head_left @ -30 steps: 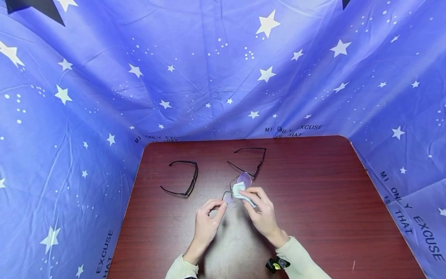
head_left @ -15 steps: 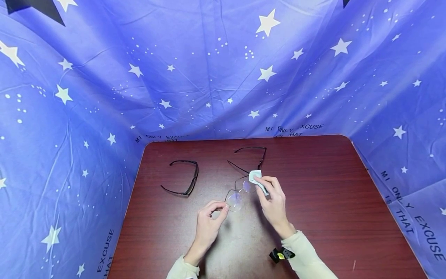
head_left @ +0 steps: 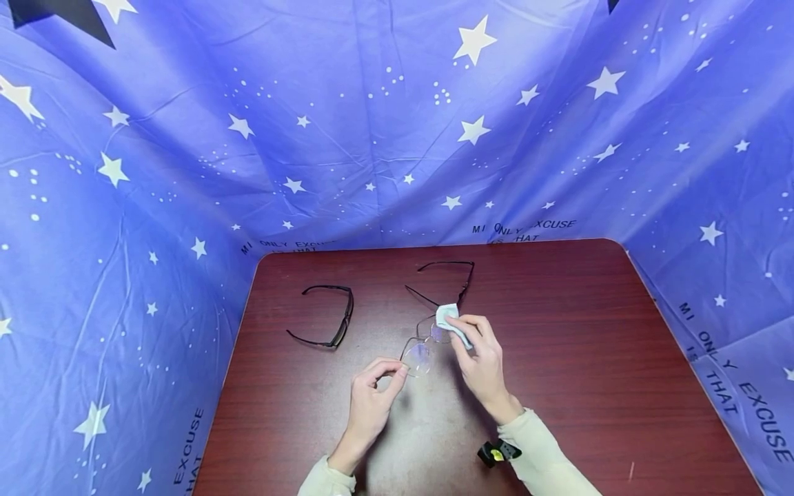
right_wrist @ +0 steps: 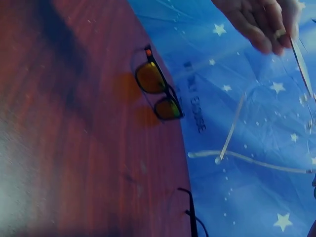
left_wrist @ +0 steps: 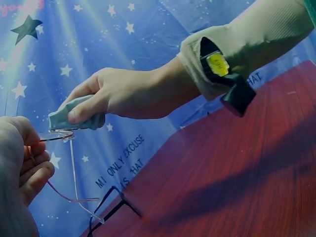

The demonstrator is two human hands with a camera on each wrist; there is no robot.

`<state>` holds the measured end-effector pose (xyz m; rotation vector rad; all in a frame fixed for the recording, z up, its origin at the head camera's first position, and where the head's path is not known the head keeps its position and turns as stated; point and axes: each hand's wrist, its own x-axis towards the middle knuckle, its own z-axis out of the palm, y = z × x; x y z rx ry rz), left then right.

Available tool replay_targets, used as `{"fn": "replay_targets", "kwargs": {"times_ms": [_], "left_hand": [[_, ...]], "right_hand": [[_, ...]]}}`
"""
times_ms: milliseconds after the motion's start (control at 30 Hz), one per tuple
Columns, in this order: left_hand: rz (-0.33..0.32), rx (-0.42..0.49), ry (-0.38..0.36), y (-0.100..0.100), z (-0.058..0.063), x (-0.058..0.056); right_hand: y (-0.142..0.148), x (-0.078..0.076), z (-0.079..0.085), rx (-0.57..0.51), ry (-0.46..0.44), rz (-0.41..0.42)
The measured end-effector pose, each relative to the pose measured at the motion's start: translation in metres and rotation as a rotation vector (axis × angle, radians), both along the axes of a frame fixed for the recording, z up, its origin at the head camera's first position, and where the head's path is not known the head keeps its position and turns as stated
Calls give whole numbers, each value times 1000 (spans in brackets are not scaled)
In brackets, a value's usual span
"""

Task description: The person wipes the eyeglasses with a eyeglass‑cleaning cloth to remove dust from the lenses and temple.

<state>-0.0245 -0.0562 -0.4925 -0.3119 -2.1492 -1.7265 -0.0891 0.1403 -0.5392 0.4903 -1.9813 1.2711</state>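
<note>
In the head view, my left hand (head_left: 370, 399) pinches the near rim of a pair of thin-framed round eyeglasses (head_left: 419, 357), held above the table with the temples pointing away. My right hand (head_left: 486, 368) pinches a folded pale blue cloth (head_left: 447, 315) between thumb and fingers. The cloth lies against the far lens and hides part of it. From the left wrist view, the cloth (left_wrist: 74, 114) touches the far end of the frame, while my left hand (left_wrist: 19, 158) grips the near end. The right wrist view shows my left hand (right_wrist: 259, 22) on the rim.
Black sunglasses (head_left: 344, 320) rest on the left of the dark red table (head_left: 589, 358), temples unfolded. Another black-framed pair (head_left: 469, 279) lies at the back, just beyond the cloth. A blue star-patterned curtain (head_left: 372, 138) surrounds the table's back and sides.
My right hand has carried the cloth from the middle of the eyeglasses rightward and away to the far lens, then slightly back left. The eyeglasses have tilted and my left hand shifted a little right.
</note>
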Motion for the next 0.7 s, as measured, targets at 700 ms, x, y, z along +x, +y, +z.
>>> {"fn": "replay_targets", "kwargs": {"times_ms": [700], "left_hand": [[0, 41, 8, -3, -42, -7]], "right_hand": [[-7, 8, -4, 10, -9, 61]]}}
